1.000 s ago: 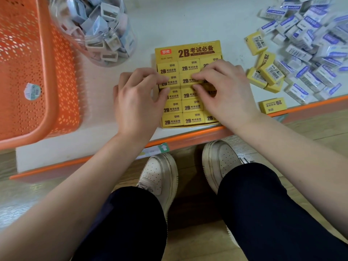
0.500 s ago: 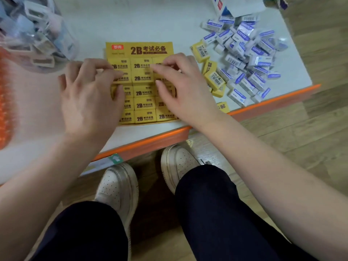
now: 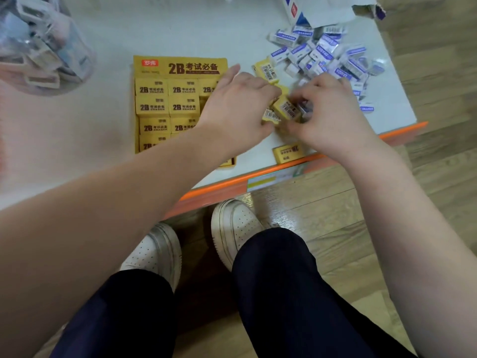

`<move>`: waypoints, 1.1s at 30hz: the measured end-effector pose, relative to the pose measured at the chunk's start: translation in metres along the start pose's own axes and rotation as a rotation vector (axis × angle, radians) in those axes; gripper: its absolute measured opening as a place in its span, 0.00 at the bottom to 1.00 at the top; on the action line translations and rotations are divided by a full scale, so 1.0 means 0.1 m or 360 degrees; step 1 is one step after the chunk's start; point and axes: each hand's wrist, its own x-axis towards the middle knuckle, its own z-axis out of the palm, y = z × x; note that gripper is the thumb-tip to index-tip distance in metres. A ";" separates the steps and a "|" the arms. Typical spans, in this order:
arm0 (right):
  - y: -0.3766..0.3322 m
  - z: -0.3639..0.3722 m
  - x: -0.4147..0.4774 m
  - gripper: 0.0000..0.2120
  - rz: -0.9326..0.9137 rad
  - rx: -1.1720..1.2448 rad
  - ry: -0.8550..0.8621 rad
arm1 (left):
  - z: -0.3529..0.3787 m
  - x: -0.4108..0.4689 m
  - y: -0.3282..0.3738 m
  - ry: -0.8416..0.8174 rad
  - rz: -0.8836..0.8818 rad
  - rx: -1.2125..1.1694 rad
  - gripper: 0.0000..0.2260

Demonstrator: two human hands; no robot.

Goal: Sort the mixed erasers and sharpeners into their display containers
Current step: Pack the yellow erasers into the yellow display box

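A yellow "2B" display box (image 3: 180,67) lies flat on the white shelf, with rows of yellow erasers (image 3: 154,107) packed in it. To its right is a loose pile of blue-and-white erasers (image 3: 325,55) mixed with yellow ones (image 3: 265,71). My left hand (image 3: 237,109) and my right hand (image 3: 333,117) meet at the near edge of that pile, fingers curled around a few loose yellow erasers (image 3: 286,109). One more yellow eraser (image 3: 287,152) lies alone near the shelf's front edge. My left forearm covers the box's lower right part.
A clear plastic jar of sharpeners (image 3: 38,45) stands at the far left. A blue-and-white carton (image 3: 317,9) sits behind the pile. The shelf has an orange front rim (image 3: 232,187). Below it are wooden floor, my dark trousers and white shoes (image 3: 232,228).
Both hands have left the yellow box and moved right to the loose pile, where they now grip yellow erasers. The view has shifted right, so the orange basket is gone from sight.
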 end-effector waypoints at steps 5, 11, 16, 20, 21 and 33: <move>0.00 -0.02 -0.03 0.19 0.0082 0.0189 0.0082 | 0.07 -0.03 -0.07 0.0119 -0.0071 0.0031 0.20; -0.10 -0.08 -0.04 0.18 0.0072 0.0572 0.0345 | -0.05 -0.14 -0.07 0.0442 -0.0023 0.0067 0.15; -0.34 -0.07 0.00 0.15 -0.0070 0.0694 0.0445 | -0.30 -0.44 -0.46 0.0661 -0.0354 -0.0068 0.16; -0.69 0.07 0.02 0.16 -0.0297 0.0642 0.0270 | -0.40 -0.71 -0.85 0.0617 -0.0621 -0.0197 0.16; -0.77 0.12 0.01 0.17 -0.0371 0.0595 0.0216 | -0.41 -0.76 -0.90 0.0597 -0.0645 -0.0247 0.16; -0.86 0.52 -0.12 0.19 -0.0593 0.0491 0.0345 | -0.34 -0.94 -0.87 0.0607 -0.0452 -0.0359 0.17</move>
